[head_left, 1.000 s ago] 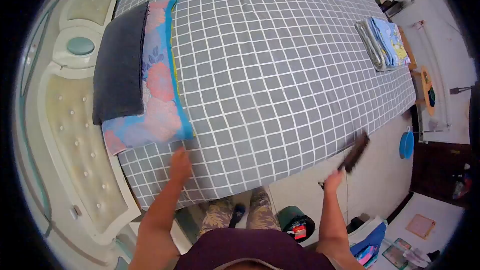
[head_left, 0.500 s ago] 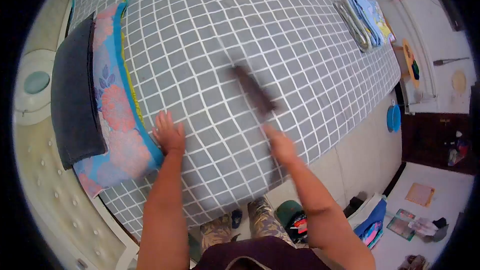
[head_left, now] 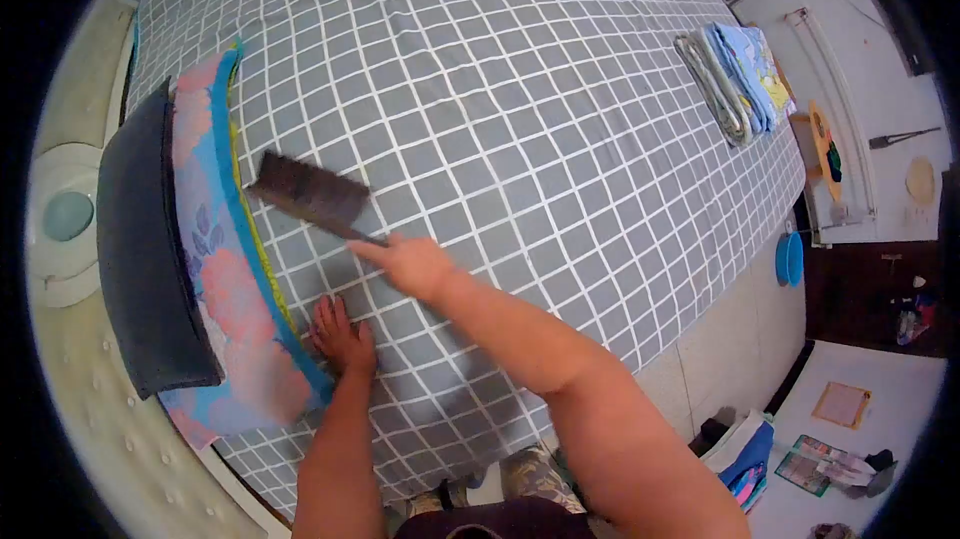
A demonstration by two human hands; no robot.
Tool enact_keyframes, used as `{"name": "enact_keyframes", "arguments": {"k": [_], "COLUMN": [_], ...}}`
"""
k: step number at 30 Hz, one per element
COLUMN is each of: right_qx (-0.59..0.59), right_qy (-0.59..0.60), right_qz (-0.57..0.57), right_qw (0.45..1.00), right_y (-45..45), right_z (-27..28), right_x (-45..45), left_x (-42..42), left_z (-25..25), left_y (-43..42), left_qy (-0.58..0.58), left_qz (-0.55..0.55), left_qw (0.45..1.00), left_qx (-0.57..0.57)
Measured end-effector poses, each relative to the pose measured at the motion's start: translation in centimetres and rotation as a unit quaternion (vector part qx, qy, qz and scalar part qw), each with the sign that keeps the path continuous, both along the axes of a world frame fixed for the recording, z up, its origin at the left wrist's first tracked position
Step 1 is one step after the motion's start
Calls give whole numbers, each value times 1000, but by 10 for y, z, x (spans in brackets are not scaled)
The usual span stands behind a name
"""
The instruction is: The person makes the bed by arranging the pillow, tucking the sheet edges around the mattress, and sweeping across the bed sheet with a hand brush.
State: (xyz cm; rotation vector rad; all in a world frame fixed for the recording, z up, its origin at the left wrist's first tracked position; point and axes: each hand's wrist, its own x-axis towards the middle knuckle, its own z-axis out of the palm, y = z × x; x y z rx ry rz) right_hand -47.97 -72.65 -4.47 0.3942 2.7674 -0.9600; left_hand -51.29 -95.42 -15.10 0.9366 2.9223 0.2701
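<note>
Right hand (head_left: pixel 412 265): wrapped round brush (head_left: pixel 312 193) handle, likely for reach.
Left hand (head_left: pixel 344 337): fingers spread on sheet (head_left: pixel 560 149) (nothing held), perhaps bracing.

From my end I can't read any txt, label, brand, no. or sign. The pinkish sheet (head_left: pixel 840 405) and the green-edged sheet (head_left: pixel 800 464), both lower R of my cam view, are too small & blurry to tell lettering from pattern; ditto the folded blue cloth (head_left: pixel 740 74), upper R.
</note>
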Motion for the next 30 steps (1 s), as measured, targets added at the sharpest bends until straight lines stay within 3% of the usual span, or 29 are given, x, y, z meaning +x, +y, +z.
{"name": "enact_keyframes", "arguments": {"k": [4,5,6,7,8,9,11,13,14,15,16,19,21,24,25,27,28,30], "right_qx": [45,39,24,77,28,112,163,167,270,103,52,4,-32,-57,34,57,114,204], "right_qy": [-37,41,-40,-37,-61,-149,-75,-13,155,2,-51,-17,-197,-120,-54,-148,-113,-48], "right_qz": [32,-75,-203,-288,-430,-466,-556,-533,-413,-472,-369,-149,-8,-139,-244,-472,-550,-609], "right_qw": [998,996,978,954,900,865,812,829,856,876,927,989,980,981,968,867,819,765], "right_y": [63,94,132,167,197,238,270,268,272,228,195,101,75,103,120,170,178,206], "right_z": [0,-31,-21,-32,-20,-42,-28,-12,-53,-10,7,-17,17,1,-40,-38,-8,-34], "right_x": [-4,25,58,104,142,192,234,227,232,193,176,157,161,246,302,397,420,487], "left_x": [-3,-2,-2,-3,-3,-3,-2,-1,-1,-2,-2,-2,0,1,2,-1,-1,5], "left_z": [-16,-8,8,16,10,0,-11,-13,-10,-4,-1,-17,-18,-12,-13,-17,-17,-9], "left_y": [-5,-4,1,9,12,3,-6,-4,1,4,4,-3,3,-1,0,-3,-4,1], "left_qy": [45,12,-22,-52,-37,-23,3,28,22,15,9,56,63,70,72,75,78,75], "left_qz": [-19,-4,9,22,15,6,-2,-6,1,6,8,-21,-14,-21,-27,-24,-24,-18], "left_qw": [999,1000,999,997,999,1000,1000,1000,1000,1000,999,998,998,997,997,996,996,996], "left_qx": [17,-8,-29,-45,-25,-9,4,-2,-12,-25,-40,17,5,-8,-5,-29,-42,-51]}}
